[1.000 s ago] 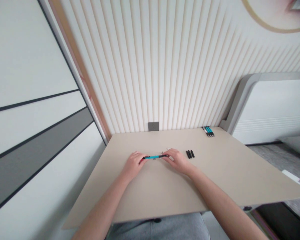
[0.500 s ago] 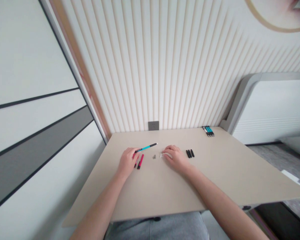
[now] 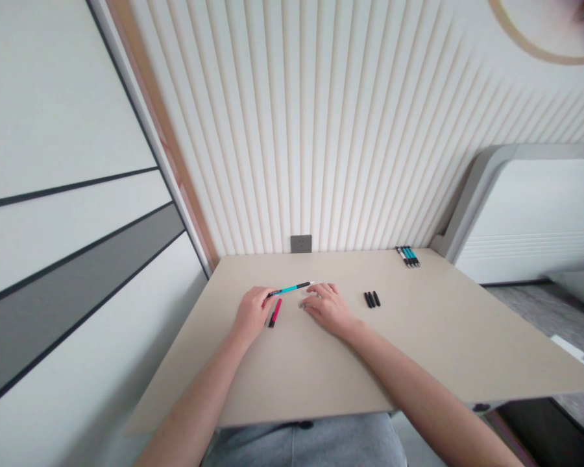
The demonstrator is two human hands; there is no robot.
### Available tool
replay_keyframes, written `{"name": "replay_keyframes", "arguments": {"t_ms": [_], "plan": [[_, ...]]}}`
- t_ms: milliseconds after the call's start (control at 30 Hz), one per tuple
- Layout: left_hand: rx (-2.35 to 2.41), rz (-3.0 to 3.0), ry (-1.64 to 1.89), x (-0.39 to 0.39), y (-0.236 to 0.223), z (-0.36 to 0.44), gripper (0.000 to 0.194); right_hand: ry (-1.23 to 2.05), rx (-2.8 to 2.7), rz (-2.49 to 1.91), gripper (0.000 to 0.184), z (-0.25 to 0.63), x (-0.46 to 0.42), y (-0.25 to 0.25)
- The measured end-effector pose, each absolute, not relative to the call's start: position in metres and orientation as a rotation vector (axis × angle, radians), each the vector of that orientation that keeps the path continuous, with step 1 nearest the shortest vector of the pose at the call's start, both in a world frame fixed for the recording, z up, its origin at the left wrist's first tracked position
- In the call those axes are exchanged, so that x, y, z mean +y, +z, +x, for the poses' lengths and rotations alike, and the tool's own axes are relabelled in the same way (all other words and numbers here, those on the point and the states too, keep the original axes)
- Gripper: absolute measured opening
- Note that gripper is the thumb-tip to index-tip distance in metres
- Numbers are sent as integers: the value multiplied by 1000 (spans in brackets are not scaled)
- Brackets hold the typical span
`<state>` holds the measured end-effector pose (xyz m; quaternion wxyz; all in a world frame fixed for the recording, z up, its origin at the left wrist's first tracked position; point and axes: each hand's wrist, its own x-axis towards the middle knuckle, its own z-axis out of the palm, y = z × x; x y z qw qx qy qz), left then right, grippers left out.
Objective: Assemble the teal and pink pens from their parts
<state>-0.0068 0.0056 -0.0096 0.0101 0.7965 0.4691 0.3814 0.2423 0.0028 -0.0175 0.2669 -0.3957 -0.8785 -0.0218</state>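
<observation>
My left hand (image 3: pixel 253 310) is closed on a blue pen (image 3: pixel 288 290) with a black grip section; its tip points to the right. Close beside that hand, a pinkish-red barrel (image 3: pixel 276 312) with a black end lies on the table. My right hand (image 3: pixel 327 309) is low over the table with its fingers bent and apart. Tiny silver pieces (image 3: pixel 302 305) lie at its fingertips, partly hidden; I cannot tell whether the fingers touch them. The pen's tip is just beyond those fingers.
Three black grip-like tubes (image 3: pixel 372 299) lie right of my right hand. Several blue and white pens (image 3: pixel 407 257) lie in a row at the table's back right. A socket (image 3: pixel 301 244) is on the ribbed wall behind the beige table (image 3: pixel 448 337).
My right hand has moved left to the silver pieces, and the small clear piece by its fingers is now out of sight. My left hand still holds the blue pen.
</observation>
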Motion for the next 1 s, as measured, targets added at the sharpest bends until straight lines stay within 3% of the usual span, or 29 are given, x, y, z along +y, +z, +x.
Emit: {"name": "replay_keyframes", "arguments": {"t_ms": [267, 533, 1000], "plan": [[1442, 2486, 1177, 6, -10, -7, 13, 215, -2186, -1051, 8, 249, 1, -14], [1361, 2509, 1171, 3, -8, -4, 16, 574, -1592, -1181, 24, 285, 10, -16], [1304, 2566, 1140, 3, -9, -2, 14, 956, -1441, -1046, 38, 276, 19, -32]]}}
